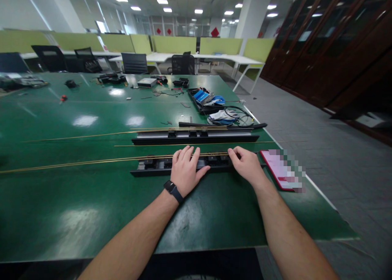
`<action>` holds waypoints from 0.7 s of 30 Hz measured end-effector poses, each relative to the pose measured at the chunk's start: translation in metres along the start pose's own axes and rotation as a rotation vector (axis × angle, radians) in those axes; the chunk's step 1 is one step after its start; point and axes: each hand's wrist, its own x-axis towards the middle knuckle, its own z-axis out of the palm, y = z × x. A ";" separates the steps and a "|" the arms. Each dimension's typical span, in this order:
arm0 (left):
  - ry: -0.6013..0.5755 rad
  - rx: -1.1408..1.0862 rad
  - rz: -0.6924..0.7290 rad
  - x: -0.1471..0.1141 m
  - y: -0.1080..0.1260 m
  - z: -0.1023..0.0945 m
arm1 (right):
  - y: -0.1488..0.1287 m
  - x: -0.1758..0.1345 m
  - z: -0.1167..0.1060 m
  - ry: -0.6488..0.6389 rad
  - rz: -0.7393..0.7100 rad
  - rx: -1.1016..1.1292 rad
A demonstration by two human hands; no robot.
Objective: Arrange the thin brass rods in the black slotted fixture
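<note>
A black channel-shaped rail (153,173) with dark blocks inside lies crosswise on the green table in front of me. Thin brass-coloured rods (92,162) run along its top and stretch far out to the left. My left hand (186,172) rests over the middle of the rail, fingers spread across the rods and thumb apart. Toward the rail's right end, my right hand (245,161) is closed, thumb and forefinger pinching the rods' end. Behind lies a second black rail (196,139) with more rods on it. A single thin rod (147,145) lies between the two rails.
A phone-like red-edged tablet (280,172), partly blurred, lies right of my right hand. Farther back are a black tray (199,104) with blue packets, gloves (223,116) and looped black cable (245,114). The table's right edge (318,190) runs beyond the tablet.
</note>
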 end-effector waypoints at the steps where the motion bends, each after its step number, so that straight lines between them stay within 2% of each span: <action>1: -0.001 0.000 -0.001 0.000 0.000 0.000 | -0.001 0.000 0.000 0.000 -0.001 0.003; 10: -0.006 0.007 0.004 0.000 0.002 -0.002 | 0.003 0.001 0.004 -0.008 -0.073 0.003; 21: -0.010 -0.003 0.004 0.001 0.000 -0.001 | 0.010 0.004 0.004 0.003 -0.087 -0.054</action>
